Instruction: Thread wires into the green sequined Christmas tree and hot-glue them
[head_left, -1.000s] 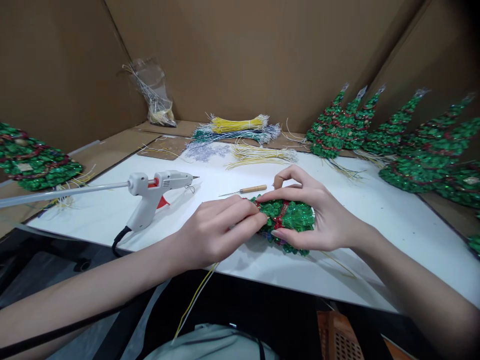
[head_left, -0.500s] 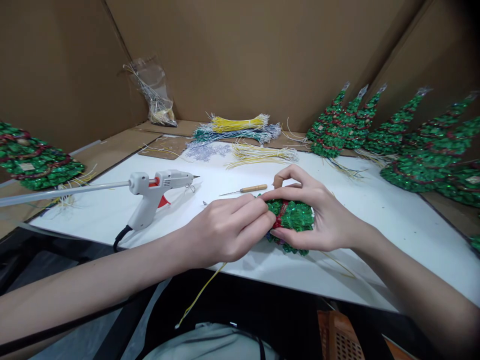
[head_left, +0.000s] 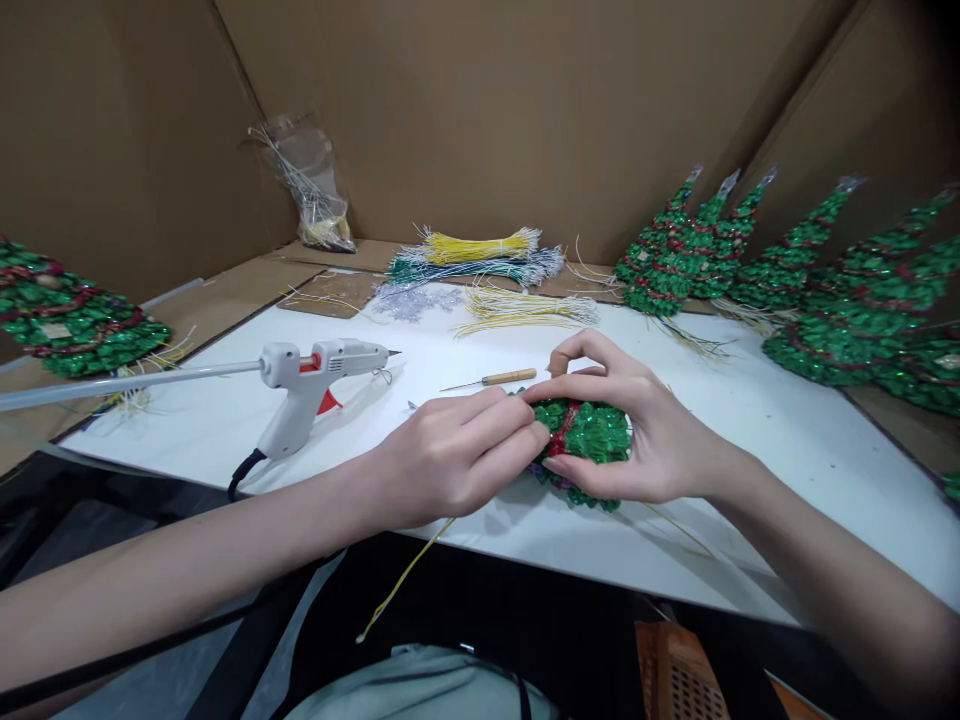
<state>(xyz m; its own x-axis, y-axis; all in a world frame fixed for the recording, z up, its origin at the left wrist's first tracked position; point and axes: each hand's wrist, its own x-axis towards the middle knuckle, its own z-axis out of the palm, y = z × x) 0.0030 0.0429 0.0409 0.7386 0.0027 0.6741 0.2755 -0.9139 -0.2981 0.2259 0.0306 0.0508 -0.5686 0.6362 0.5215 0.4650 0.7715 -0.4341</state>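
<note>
A small green Christmas tree ornament with a red garland lies on its side near the front of the white tabletop. My right hand grips it around its wide end, thumb below and fingers above. Over its left part, my left hand is closed with the fingertips pressed against the tree; whatever they pinch is hidden. A yellow wire hangs from beneath my left hand past the table edge. Just behind the hands lies an awl with a wooden handle.
On the left stands a white glue gun with a long glue stick. Wire bundles lie at the back by a plastic bag. Several decorated trees stand at right, one tree at far left. Cardboard walls enclose the table.
Both hands stay in nearly the same place on the tree. The loose end of the yellow wire has shifted slightly up and to the right.
</note>
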